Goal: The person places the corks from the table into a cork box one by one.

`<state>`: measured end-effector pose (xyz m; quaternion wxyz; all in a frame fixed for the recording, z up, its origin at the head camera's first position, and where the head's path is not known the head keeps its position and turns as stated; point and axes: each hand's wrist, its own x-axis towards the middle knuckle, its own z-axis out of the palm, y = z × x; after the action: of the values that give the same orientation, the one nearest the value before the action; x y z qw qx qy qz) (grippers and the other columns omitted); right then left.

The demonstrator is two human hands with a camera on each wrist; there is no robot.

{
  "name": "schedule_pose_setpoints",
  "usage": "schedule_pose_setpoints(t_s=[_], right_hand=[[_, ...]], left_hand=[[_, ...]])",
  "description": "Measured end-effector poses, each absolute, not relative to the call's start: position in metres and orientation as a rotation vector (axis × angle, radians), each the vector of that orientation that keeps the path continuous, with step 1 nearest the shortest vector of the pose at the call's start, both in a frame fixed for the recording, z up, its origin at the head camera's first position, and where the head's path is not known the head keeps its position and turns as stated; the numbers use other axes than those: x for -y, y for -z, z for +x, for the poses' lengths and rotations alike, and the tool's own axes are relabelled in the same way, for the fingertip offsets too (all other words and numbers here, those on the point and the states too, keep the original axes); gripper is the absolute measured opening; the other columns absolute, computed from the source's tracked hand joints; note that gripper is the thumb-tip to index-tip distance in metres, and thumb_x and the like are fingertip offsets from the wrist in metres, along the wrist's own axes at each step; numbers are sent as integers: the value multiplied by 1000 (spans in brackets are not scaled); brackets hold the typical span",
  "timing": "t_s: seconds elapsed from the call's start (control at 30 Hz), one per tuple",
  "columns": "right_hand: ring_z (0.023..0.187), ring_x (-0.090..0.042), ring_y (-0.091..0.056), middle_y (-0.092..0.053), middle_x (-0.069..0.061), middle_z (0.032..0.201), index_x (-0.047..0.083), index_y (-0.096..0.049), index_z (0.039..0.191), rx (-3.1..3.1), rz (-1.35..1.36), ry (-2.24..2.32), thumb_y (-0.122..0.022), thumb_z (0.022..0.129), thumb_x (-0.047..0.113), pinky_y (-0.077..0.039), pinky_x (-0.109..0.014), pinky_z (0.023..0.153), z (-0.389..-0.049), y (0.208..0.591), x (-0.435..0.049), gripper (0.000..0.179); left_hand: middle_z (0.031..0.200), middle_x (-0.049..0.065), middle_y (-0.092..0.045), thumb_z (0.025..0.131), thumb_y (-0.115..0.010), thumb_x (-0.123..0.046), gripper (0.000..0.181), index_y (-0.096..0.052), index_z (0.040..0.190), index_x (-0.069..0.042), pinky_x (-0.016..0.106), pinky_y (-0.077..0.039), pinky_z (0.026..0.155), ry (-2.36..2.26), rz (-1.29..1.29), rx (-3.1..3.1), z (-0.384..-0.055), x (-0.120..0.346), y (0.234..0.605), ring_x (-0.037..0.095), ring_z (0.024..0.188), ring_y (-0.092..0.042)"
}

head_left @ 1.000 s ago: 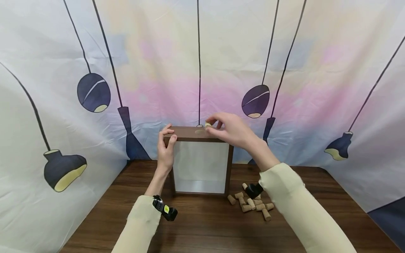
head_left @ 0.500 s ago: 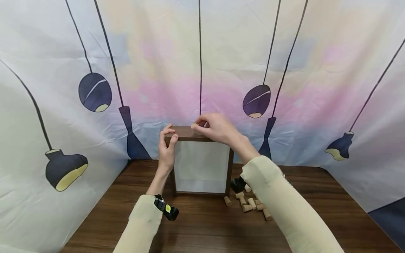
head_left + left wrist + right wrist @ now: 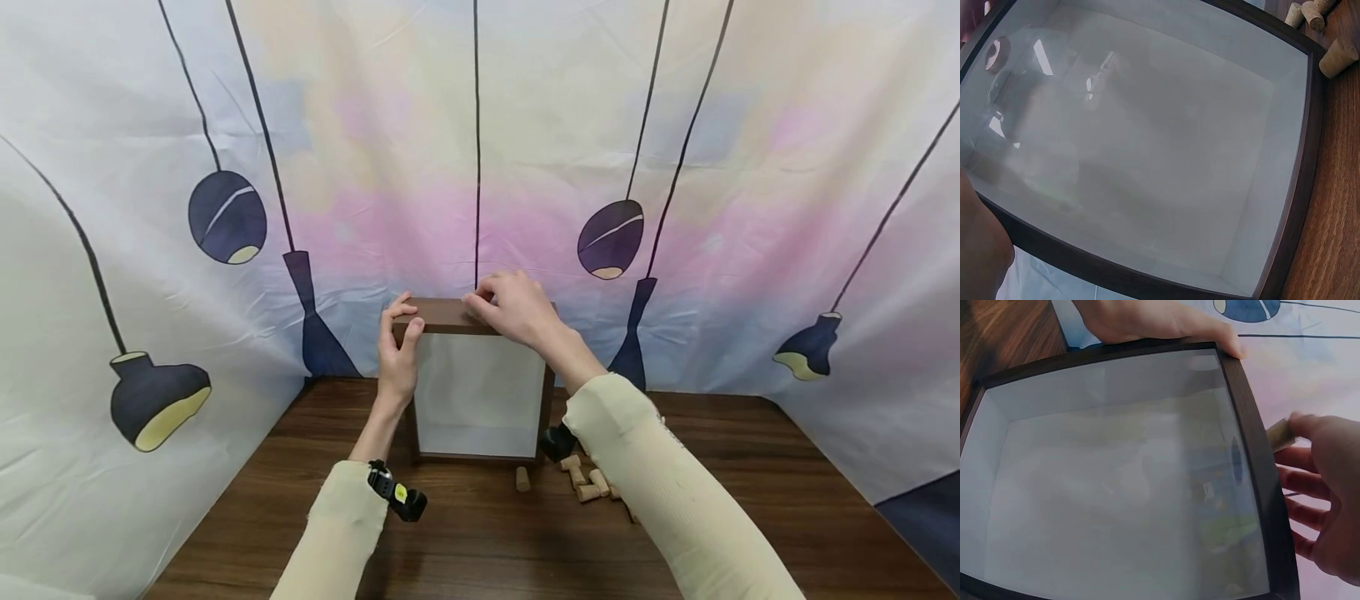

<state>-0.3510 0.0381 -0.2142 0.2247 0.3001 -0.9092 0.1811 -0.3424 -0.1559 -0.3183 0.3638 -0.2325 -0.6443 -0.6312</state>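
Observation:
A dark wooden box frame (image 3: pixel 480 392) with a clear front and pale back stands upright on the table. My left hand (image 3: pixel 397 350) grips its upper left corner, thumb on the front edge and fingers over the top. At the top edge, my right hand (image 3: pixel 517 308) pinches a cork (image 3: pixel 1280 434) between thumb and fingers; the cork touches or nearly touches the frame's top, by its round hole (image 3: pixel 997 53). In the head view the hand hides that cork. A loose cork (image 3: pixel 522 479) lies on the table before the frame's lower right corner.
Several more corks (image 3: pixel 588 492) lie in a pile on the wooden table (image 3: pixel 480 542) right of the frame, partly hidden by the right sleeve (image 3: pixel 652 467). A cloth backdrop (image 3: pixel 420 125) printed with hanging lamps encloses the back and sides.
My right hand moved left along the frame's top with the cork and now sits lower at the hole. A loose cork rolled left across the table. My left hand kept its grip.

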Motion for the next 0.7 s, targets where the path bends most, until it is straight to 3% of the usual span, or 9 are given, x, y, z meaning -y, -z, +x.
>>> schedule_pose_setpoints(t_s=[0.27, 0.7], right_hand=[[108, -22, -57, -66, 3, 102, 22, -75, 98, 2523, 747, -556, -58, 98, 41, -43, -50, 93, -351, 224, -42, 26], [105, -27, -56, -67, -1, 108, 19, -74, 105, 2441, 680, -632, -58, 98, 35, -40, -52, 96, -341, 233, -77, 24]], left_hand=[[155, 18, -36, 99, -49, -10, 32, -47, 123, 11, 57, -18, 116, 1617, -593, 1664, -341, 155, 317, 32, 149, -23], [155, 18, -35, 99, -48, -9, 31, -46, 123, 12, 57, -21, 115, 1632, -606, 1649, -342, 155, 318, 32, 149, -24]])
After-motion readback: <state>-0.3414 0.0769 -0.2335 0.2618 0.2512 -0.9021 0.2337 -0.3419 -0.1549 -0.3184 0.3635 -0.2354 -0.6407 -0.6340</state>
